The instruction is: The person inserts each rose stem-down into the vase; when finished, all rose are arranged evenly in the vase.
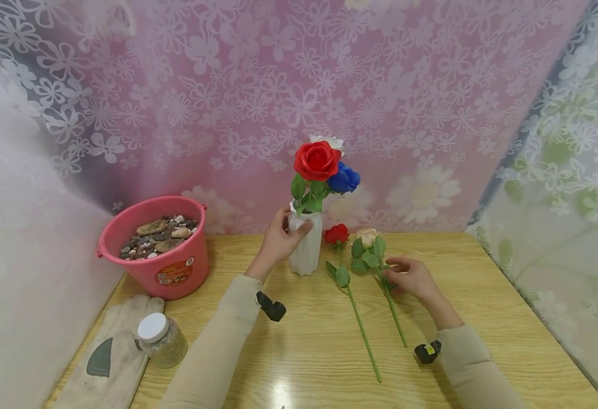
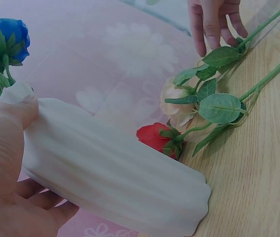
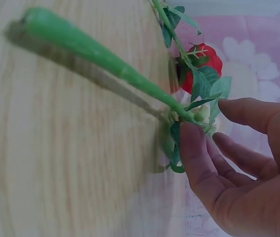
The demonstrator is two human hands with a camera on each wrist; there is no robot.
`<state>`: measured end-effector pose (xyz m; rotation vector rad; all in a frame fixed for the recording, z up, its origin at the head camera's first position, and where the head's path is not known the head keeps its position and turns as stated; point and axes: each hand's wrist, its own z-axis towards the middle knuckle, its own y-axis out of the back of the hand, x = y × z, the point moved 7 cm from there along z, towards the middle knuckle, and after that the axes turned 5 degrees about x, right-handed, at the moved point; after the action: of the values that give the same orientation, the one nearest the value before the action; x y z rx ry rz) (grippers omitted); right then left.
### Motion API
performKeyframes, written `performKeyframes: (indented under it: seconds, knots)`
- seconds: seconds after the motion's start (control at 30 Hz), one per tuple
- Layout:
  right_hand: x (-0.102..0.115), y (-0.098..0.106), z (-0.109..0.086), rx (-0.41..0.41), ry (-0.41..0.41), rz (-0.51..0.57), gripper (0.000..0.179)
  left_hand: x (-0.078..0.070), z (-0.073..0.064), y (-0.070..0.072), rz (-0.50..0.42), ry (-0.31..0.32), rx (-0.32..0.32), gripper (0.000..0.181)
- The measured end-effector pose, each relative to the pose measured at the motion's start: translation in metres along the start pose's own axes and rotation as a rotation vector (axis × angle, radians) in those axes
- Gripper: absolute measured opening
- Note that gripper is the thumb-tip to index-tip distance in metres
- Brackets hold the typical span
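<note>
My left hand (image 1: 282,241) grips a white ribbed vase (image 1: 305,250) near its neck, thumb in front. The vase stands upright on the table and holds a large red rose (image 1: 318,161), a blue rose (image 1: 344,178) and a white flower (image 1: 329,141). My right hand (image 1: 410,276) is at a pale peach rose (image 1: 368,236) lying on the table. In the right wrist view, the thumb and fingers are spread around its green stem (image 3: 105,64), fingertips close to the leaves. A smaller red rose (image 1: 337,234) lies between the vase and the peach rose.
A pink bucket (image 1: 183,272) of stones and pebbles stands at the left. Before it are pale work gloves (image 1: 109,363) and a white-lidded jar (image 1: 163,343). A floral curtain (image 1: 258,113) hangs behind the wooden table (image 1: 319,352).
</note>
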<state>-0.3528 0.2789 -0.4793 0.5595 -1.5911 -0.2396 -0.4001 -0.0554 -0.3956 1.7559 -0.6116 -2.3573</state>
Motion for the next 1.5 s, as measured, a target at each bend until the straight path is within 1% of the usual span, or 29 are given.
performKeyframes:
  seconds: [0.3,0.7,0.97,1.1,1.33,1.5]
  knots:
    - [-0.011,-0.005,0.001,0.051,-0.078,-0.039,0.056,-0.001,-0.001,0.001,0.022,0.005,0.003,0.073]
    - [-0.012,-0.005,0.002,0.057,-0.096,-0.015,0.053,-0.002,-0.001,0.001,0.012,-0.007,-0.001,0.071]
    - [-0.014,-0.007,0.006,0.066,-0.116,0.017,0.060,-0.002,-0.001,0.001,0.014,-0.017,0.000,0.068]
    - [-0.014,-0.008,0.008,0.073,-0.119,0.010,0.060,-0.002,0.000,0.001,0.018,-0.015,-0.002,0.068]
    - [-0.013,-0.008,0.007,0.078,-0.128,0.021,0.062,-0.001,0.000,0.001,0.023,-0.011,-0.007,0.072]
    - [-0.012,-0.007,0.005,0.077,-0.132,0.025,0.063,-0.002,-0.001,0.001,0.018,-0.011,-0.009,0.071]
